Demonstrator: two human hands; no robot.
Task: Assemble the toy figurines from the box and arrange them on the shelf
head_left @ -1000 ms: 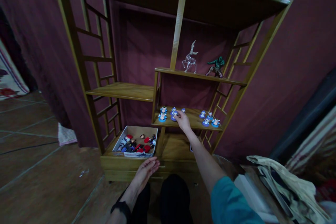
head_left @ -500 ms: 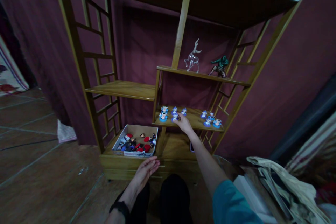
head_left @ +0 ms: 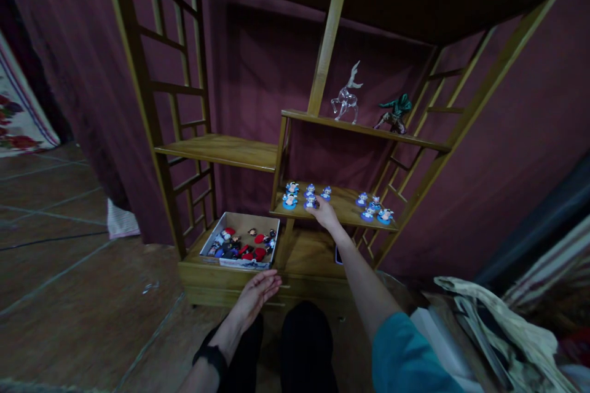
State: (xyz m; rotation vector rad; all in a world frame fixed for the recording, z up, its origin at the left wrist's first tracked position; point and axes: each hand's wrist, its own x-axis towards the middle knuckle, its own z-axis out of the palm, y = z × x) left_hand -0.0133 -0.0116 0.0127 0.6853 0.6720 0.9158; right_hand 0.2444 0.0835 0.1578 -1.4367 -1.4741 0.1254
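Note:
My right hand (head_left: 323, 214) reaches to the lower right shelf (head_left: 343, 201), its fingers closed on a small purple-and-white figurine (head_left: 310, 201) near the front edge. Two blue-based figurines, one of them a front figurine (head_left: 290, 200), stand left of it. Behind it are two more purple ones, including a back figurine (head_left: 326, 192). A second group, with a blue-based figurine (head_left: 385, 215), stands at the shelf's right end. My left hand (head_left: 256, 296) is held low before the cabinet, palm inward, fingers stretched out with nothing in them. Just beyond it sits an open cardboard box (head_left: 209, 249) of mixed figurines.
A clear deer ornament (head_left: 346, 98) and a green-hooded figure (head_left: 395, 113) stand on the shelf above. A dark upright object (head_left: 338, 255) is under the lower shelf. Cloth and flat items (head_left: 498, 325) are piled at the right. Wooden posts frame the cabinet.
The view has shifted slightly. My right hand stays at the same figurine on the shelf, and my left hand keeps nearly the same pose.

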